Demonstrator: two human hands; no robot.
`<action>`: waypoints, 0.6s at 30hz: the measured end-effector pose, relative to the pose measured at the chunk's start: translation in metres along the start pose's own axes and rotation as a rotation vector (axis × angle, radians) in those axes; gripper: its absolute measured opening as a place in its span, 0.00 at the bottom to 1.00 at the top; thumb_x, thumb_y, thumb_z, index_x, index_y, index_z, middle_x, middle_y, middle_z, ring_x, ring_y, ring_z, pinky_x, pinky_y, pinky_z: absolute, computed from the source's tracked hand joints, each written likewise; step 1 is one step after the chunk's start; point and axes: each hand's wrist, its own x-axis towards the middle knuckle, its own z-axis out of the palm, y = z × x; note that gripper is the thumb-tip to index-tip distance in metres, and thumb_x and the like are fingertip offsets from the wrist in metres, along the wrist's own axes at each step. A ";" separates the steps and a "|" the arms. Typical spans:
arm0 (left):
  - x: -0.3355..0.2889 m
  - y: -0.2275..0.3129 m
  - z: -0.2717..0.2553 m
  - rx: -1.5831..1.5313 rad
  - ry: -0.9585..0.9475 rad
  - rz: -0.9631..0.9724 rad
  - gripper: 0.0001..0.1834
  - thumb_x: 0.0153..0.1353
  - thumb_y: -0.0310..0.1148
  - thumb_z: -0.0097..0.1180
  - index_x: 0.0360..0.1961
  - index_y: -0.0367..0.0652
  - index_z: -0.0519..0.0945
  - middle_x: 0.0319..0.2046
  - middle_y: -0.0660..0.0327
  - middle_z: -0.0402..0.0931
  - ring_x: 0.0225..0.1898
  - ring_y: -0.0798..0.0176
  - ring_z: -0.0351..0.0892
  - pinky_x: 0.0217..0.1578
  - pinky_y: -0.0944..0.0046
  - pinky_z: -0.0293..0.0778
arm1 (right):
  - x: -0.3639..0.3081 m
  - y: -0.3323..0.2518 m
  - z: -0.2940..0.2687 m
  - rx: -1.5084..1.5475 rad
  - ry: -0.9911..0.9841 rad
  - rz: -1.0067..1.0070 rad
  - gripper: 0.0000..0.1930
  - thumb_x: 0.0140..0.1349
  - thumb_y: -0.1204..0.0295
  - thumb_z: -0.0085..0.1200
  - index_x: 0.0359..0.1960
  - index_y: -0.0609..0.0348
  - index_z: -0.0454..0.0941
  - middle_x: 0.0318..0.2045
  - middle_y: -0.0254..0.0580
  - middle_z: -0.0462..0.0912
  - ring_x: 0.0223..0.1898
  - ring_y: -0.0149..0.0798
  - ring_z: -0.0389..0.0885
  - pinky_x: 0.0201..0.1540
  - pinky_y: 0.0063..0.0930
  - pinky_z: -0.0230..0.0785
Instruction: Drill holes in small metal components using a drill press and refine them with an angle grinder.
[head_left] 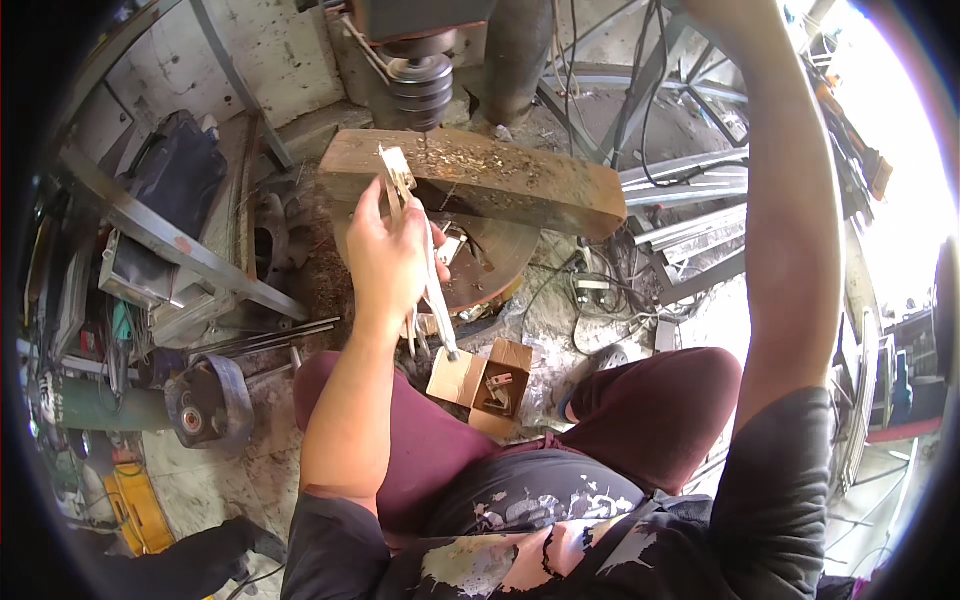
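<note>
My left hand point(388, 252) is closed around long-handled metal pliers point(437, 310), whose handles stick out below my fingers. At the jaws, a small pale metal piece point(398, 168) is held up against the near left side of a wooden block point(570, 190). Over the block hangs the dark stepped spindle point(420, 90) of a drill press. My right arm reaches up along the right side. My right hand point(718, 12) is cut off by the top edge, with its fingers out of sight. Another small metal piece point(452, 244) lies on the round drill table point(505, 270).
Between my knees stands an open cardboard box point(512, 355) with several small metal pieces. Shavings cover the block's top. A grinder-like machine point(208, 403) sits at left below a metal frame point(180, 250). Metal profiles point(695, 235) and tangled cables point(600, 290) lie at right.
</note>
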 end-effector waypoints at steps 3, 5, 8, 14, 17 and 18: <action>-0.029 0.014 -0.008 0.081 -0.003 0.001 0.29 0.73 0.29 0.55 0.72 0.36 0.62 0.25 0.58 0.80 0.16 0.69 0.77 0.14 0.67 0.72 | -0.064 0.045 0.015 -0.001 -0.168 -0.120 0.17 0.66 0.61 0.63 0.39 0.67 0.82 0.24 0.55 0.83 0.24 0.44 0.84 0.29 0.40 0.74; -0.049 0.010 -0.017 0.157 -0.013 0.132 0.29 0.72 0.28 0.57 0.71 0.36 0.62 0.27 0.58 0.80 0.17 0.71 0.76 0.15 0.70 0.71 | -0.107 0.054 0.021 0.063 -0.226 -0.064 0.18 0.61 0.64 0.69 0.47 0.63 0.83 0.37 0.44 0.85 0.32 0.34 0.83 0.34 0.32 0.75; -0.073 0.008 -0.022 0.211 -0.080 0.200 0.33 0.68 0.23 0.61 0.70 0.33 0.62 0.32 0.55 0.85 0.28 0.73 0.82 0.28 0.72 0.78 | -0.169 0.057 0.016 0.343 -0.543 0.049 0.14 0.58 0.75 0.70 0.46 0.63 0.84 0.39 0.37 0.84 0.42 0.30 0.82 0.46 0.29 0.75; -0.092 -0.018 -0.028 -1.136 -0.772 -0.509 0.30 0.67 0.33 0.55 0.65 0.34 0.59 0.22 0.59 0.73 0.14 0.64 0.76 0.13 0.65 0.71 | -0.231 0.074 0.021 0.629 -0.568 -0.071 0.17 0.58 0.74 0.69 0.49 0.61 0.82 0.43 0.46 0.82 0.45 0.47 0.83 0.49 0.37 0.77; -0.081 -0.031 -0.026 -1.305 -0.994 -0.694 0.28 0.67 0.43 0.55 0.59 0.38 0.59 0.20 0.59 0.70 0.11 0.66 0.69 0.11 0.65 0.66 | -0.235 0.069 0.027 0.434 -0.507 -0.252 0.24 0.59 0.75 0.67 0.59 0.57 0.79 0.50 0.49 0.78 0.51 0.53 0.79 0.54 0.44 0.75; -0.078 -0.032 -0.024 -1.320 -1.021 -0.717 0.27 0.67 0.44 0.55 0.57 0.40 0.60 0.20 0.59 0.69 0.11 0.66 0.68 0.11 0.65 0.65 | -0.237 0.069 0.028 0.444 -0.496 -0.242 0.24 0.59 0.75 0.67 0.59 0.57 0.79 0.50 0.49 0.78 0.51 0.53 0.79 0.54 0.44 0.75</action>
